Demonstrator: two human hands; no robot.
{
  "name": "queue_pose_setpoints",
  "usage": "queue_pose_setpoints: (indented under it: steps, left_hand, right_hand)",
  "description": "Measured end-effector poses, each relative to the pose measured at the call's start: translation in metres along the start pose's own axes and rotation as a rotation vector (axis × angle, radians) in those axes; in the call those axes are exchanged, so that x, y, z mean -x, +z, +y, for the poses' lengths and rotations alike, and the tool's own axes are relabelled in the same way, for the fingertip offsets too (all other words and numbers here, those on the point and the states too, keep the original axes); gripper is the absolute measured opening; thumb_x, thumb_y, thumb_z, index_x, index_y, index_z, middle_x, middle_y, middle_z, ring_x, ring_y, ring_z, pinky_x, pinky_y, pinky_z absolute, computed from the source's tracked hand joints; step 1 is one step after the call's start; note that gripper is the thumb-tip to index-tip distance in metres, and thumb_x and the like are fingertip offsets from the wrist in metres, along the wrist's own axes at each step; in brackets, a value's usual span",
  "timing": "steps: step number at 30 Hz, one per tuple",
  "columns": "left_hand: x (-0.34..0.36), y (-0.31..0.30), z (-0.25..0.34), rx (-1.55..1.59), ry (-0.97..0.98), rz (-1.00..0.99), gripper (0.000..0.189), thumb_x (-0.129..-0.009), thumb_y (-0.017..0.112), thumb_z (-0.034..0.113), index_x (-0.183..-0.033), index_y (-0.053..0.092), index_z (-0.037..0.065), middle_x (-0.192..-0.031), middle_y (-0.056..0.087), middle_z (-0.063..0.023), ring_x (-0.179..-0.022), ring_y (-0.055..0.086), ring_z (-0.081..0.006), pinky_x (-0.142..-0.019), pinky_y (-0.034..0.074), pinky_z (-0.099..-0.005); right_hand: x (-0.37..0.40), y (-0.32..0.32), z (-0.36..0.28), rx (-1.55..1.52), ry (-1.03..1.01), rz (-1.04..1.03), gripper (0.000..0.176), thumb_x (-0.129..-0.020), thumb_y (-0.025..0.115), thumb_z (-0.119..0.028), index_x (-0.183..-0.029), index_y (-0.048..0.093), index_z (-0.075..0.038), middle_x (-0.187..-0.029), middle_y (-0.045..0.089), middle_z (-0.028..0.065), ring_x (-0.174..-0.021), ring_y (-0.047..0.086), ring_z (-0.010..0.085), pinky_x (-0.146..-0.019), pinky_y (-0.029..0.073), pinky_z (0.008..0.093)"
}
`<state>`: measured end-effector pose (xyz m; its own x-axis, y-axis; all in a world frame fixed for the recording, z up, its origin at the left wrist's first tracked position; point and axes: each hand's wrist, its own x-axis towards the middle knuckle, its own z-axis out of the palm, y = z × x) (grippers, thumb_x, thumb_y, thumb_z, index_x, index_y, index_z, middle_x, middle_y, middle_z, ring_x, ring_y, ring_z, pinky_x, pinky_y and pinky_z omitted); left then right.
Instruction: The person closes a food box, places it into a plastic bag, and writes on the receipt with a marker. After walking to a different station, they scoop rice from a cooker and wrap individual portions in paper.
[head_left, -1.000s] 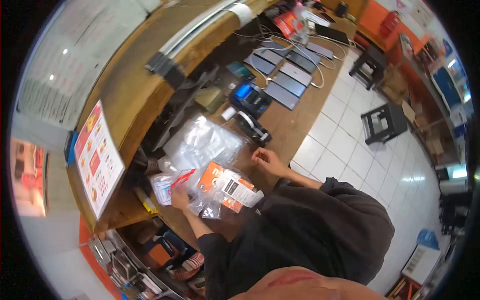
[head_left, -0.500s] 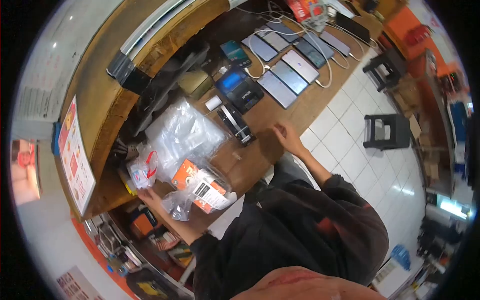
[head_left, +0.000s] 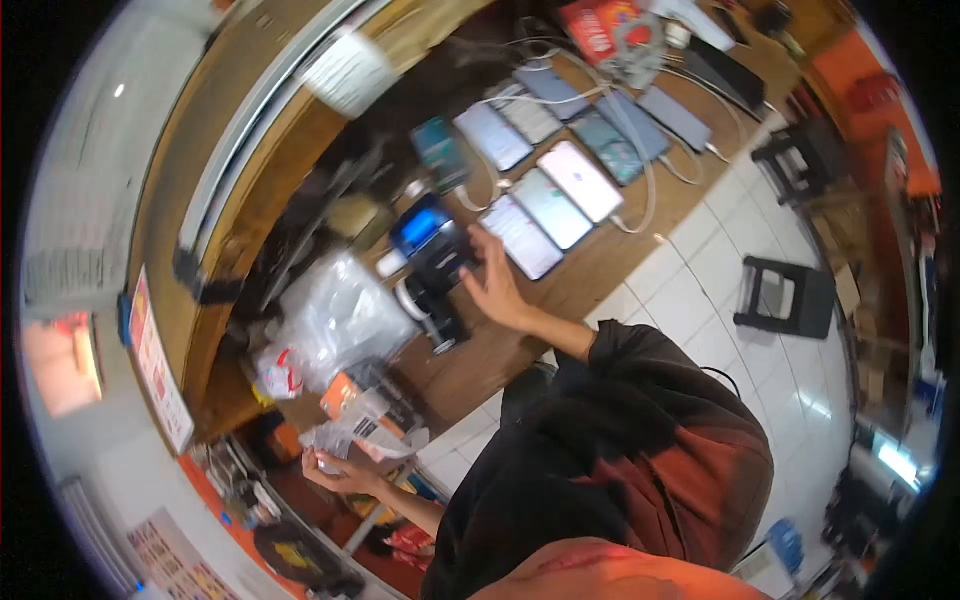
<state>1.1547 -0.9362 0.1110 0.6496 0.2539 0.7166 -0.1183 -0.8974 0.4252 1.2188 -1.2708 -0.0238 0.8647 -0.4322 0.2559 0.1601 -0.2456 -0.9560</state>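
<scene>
My left hand is at the near left edge of the counter, its fingers closed on the loose end of a clear plastic bag. The bag is around an orange and black box with a white label. My right hand is open, fingers spread, beside a small black device with a lit blue screen, which looks like a receipt printer. Just left of that hand stands a black tape dispenser. A stack of clear plastic bags lies between the dispenser and the box.
Several phones with white charging cables lie in rows on the wooden counter. A red packet sits at the far end. Black stools stand on the white tiled floor to the right.
My right hand has moved from the counter's near edge forward and left to the printer. My left hand has come back from beside the small red-tied bag to the plastic around the box.
</scene>
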Motion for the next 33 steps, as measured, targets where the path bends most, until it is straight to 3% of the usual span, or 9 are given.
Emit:
queue_pose_setpoints:
  steps: [6, 10, 13, 17, 23, 25, 26, 29, 33]
  left_hand:
    - [0.057, 0.091, 0.133, 0.568, 0.175, -0.552, 0.012, -0.088, 0.055, 0.01, -0.085, 0.059, -0.001, -0.093, 0.06, -0.0153, -0.094, 0.056, -0.0299, -0.088, 0.041, -0.0398]
    - [0.152, 0.129, 0.21, 0.863, 0.645, -1.027, 0.008, -0.085, 0.059, 0.011, -0.084, 0.063, 0.004, -0.089, 0.064, -0.009, -0.091, 0.059, -0.0268, -0.081, 0.042, -0.038]
    - [0.22, 0.12, 0.272, 0.942, 1.071, -1.314, 0.009, -0.085, 0.06, 0.014, -0.087, 0.063, 0.006, -0.089, 0.064, -0.0062, -0.089, 0.059, -0.0253, -0.078, 0.042, -0.0383]
    - [0.29, 0.059, 0.362, 1.118, 1.148, -1.517, 0.013, -0.087, 0.057, 0.017, -0.093, 0.061, 0.007, -0.09, 0.062, -0.0074, -0.087, 0.059, -0.025, -0.075, 0.042, -0.0379]
    - [0.498, 0.058, 0.358, 0.697, 0.876, -2.015, 0.032, -0.091, 0.05, 0.028, -0.111, 0.059, 0.003, -0.11, 0.062, -0.0162, -0.104, 0.057, -0.0337, -0.093, 0.042, -0.039]
    - [0.575, 0.105, 0.288, 0.485, 1.386, -1.983, 0.038, -0.091, 0.048, 0.03, -0.12, 0.057, 0.007, -0.124, 0.055, -0.0178, -0.116, 0.05, -0.0332, -0.101, 0.038, -0.04]
    - [0.596, 0.116, 0.252, 0.199, 1.354, -2.079, 0.039, -0.088, 0.052, 0.029, -0.119, 0.057, 0.007, -0.121, 0.057, -0.0177, -0.113, 0.052, -0.0327, -0.098, 0.041, -0.0398]
    - [0.628, 0.081, 0.253, -0.335, 1.219, -2.159, 0.036, -0.083, 0.057, 0.026, -0.114, 0.058, 0.007, -0.11, 0.061, -0.0174, -0.103, 0.057, -0.0319, -0.089, 0.046, -0.04]
    - [0.725, 0.038, 0.369, -0.017, 1.371, -2.007, 0.03, -0.08, 0.059, 0.023, -0.106, 0.06, 0.008, -0.096, 0.064, -0.0172, -0.087, 0.062, -0.0313, -0.078, 0.05, -0.0407]
  right_hand:
    - [0.11, -0.128, 0.009, -0.013, 0.176, 0.222, 0.051, -0.08, 0.051, 0.004, -0.129, 0.042, -0.006, -0.116, 0.046, 0.0118, -0.083, 0.05, 0.0172, -0.076, 0.045, 0.0283]
    - [0.225, -0.253, -0.013, 0.117, 0.37, 0.581, 0.047, -0.08, 0.048, 0.008, -0.123, 0.048, -0.008, -0.114, 0.05, 0.01, -0.082, 0.05, 0.015, -0.073, 0.045, 0.0276]
    - [0.334, -0.34, -0.04, 0.334, 0.463, 0.866, 0.033, -0.083, 0.045, 0.005, -0.112, 0.054, -0.007, -0.108, 0.055, 0.0057, -0.082, 0.054, 0.0129, -0.068, 0.047, 0.0249]
    - [0.479, -0.409, -0.056, 0.317, 0.564, 1.38, 0.025, -0.086, 0.04, 0.003, -0.1, 0.059, -0.006, -0.09, 0.058, 0.0045, -0.067, 0.05, 0.0077, -0.053, 0.042, 0.0203]
    - [0.652, -0.457, 0.004, -0.22, 0.483, 2.164, 0.027, -0.089, 0.047, -0.019, -0.063, 0.04, -0.016, -0.054, 0.036, -0.0032, -0.045, 0.034, 0.0092, -0.04, 0.031, 0.0245]
    - [0.696, -0.481, 0.026, -0.685, 0.345, 2.202, 0.023, -0.088, 0.049, -0.024, -0.068, 0.042, -0.017, -0.054, 0.035, -0.0034, -0.044, 0.031, 0.0098, -0.041, 0.029, 0.0262]
    - [0.702, -0.502, 0.016, -0.851, 0.519, 2.339, 0.02, -0.087, 0.049, -0.025, -0.07, 0.042, -0.018, -0.054, 0.033, -0.0034, -0.043, 0.029, 0.0102, -0.042, 0.028, 0.0277]
    - [0.76, -0.563, -0.026, -0.81, 0.407, 2.359, 0.019, -0.087, 0.046, -0.024, -0.07, 0.042, -0.016, -0.051, 0.029, -0.0038, -0.04, 0.024, 0.0096, -0.041, 0.025, 0.0286]
    - [0.861, -0.627, -0.051, -0.377, 0.278, 2.337, 0.017, -0.086, 0.045, -0.024, -0.069, 0.044, -0.017, -0.05, 0.029, -0.0041, -0.043, 0.027, 0.0079, -0.047, 0.03, 0.029]
